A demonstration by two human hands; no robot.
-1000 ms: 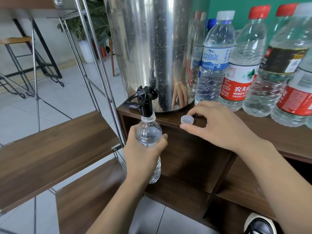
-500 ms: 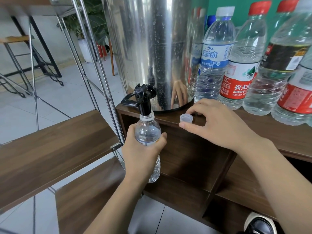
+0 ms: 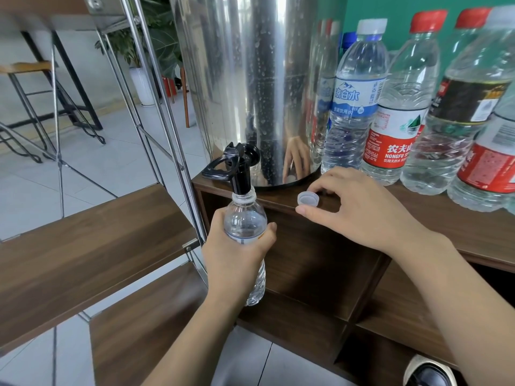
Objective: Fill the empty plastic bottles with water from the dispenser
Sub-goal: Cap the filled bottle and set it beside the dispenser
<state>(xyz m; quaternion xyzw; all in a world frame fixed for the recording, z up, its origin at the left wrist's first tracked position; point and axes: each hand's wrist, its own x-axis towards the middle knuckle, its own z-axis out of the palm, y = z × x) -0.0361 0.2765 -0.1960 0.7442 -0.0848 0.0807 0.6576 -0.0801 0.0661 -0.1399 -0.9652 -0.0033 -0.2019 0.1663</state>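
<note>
holding the open bottle [image 3: 245, 227] up under the black tap [image 3: 237, 168] of the steel dispenser [image 3: 250, 87], the left hand [image 3: 237, 254] wraps its fingers round the bottle's shoulder, so the mouth sits right around the spout's tip and anything that comes out would go in without splashing; the bottle hangs off the edge of the wooden shelf [image 3: 418, 213], upright, in front of the cabinet face. the right hand [image 3: 359, 210] rests at the shelf edge just right of the dispenser's base, thumb and curled forefinger closed on the small pale cap [image 3: 308, 198], probably keeping it handy for screwing back on once the bottle is full. behind that hand stands a row of capped bottles [image 3: 395, 107], well apart from the tap. whether water is running i cannot tell. against the frames from a second and half a second back, almost nothing differs: both hands keep the same grips and places, and only the view has shifted a touch.
</note>
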